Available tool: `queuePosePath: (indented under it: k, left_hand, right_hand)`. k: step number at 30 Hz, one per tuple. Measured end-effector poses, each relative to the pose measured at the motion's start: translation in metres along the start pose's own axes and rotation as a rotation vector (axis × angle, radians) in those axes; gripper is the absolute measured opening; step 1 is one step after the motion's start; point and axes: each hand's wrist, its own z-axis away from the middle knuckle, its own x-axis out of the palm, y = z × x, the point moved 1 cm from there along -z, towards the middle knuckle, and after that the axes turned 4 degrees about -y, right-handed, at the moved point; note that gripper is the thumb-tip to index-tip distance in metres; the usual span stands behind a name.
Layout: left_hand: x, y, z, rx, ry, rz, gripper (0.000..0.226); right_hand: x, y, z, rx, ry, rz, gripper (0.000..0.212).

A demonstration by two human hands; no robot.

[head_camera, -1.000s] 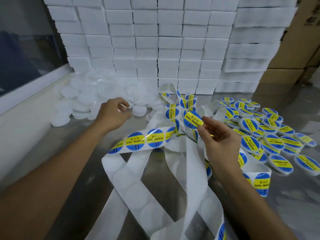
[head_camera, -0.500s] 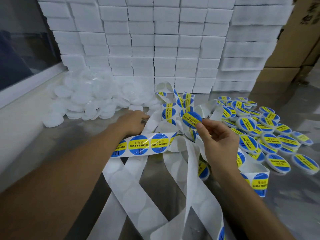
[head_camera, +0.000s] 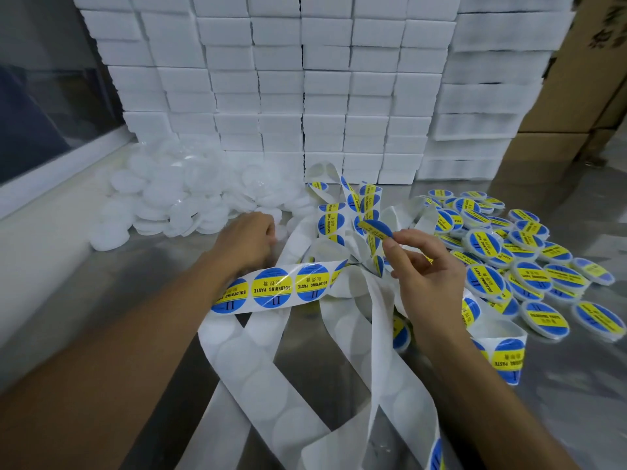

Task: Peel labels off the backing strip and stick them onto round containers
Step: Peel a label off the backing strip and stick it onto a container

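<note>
On the steel bench: your two hands work apart, the tangled backing strip between and under them.
Right hand: pinches one peeled label by its lower edge, held up clear of the strip, disc tilted edge-on toward the left.
Left hand: curled at the near edge of the bare containers; whether it has closed on one, you cannot tell, since the fingers hide it.
Governing relation: the blank stock lies ahead and left, nearest your left hand; the label waits to its right.
Done stock: labelled containers heaped right of your right hand.
Backdrop: white boxes stacked behind.
</note>
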Motion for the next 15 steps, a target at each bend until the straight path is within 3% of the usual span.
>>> queuePosePath:
  k: [4,8,15]
  left_hand:
    - [-0.027,0.007,0.012,0.080,0.150,0.067,0.007]
    - [-0.050,0.030,0.049,0.169,0.363,0.439,0.007]
    - [-0.055,0.068,0.108,0.126,0.250,1.102,0.020]
  right_hand:
    - [0.001,-0.006,0.002,0.046,-0.012,-0.007,0.015]
    - [0.004,-0.014,0.006,0.038,-0.047,-0.028,0.021]
    - [0.014,-0.026,0.017,0.070,-0.185,-0.256,0.041]
